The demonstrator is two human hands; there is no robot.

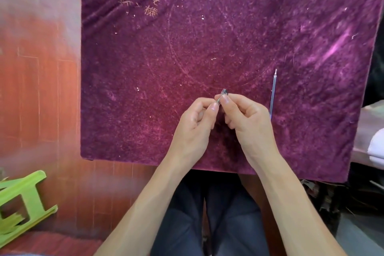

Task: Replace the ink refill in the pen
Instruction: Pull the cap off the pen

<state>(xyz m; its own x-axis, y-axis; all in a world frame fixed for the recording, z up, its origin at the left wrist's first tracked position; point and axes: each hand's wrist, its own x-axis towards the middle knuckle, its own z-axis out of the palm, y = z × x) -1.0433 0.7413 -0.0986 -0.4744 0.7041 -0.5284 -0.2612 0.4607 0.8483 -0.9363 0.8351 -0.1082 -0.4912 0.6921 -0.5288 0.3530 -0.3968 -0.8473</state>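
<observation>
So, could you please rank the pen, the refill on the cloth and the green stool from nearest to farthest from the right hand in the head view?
1. Pen: in the right hand grip, shared with the left hand.
2. Refill: on the cloth, just right of that hand.
3. Stool: on the floor, far lower left.

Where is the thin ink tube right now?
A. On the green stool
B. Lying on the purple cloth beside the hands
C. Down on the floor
B: the ink refill lies on the purple cloth, just right of the right hand, untouched.
</observation>
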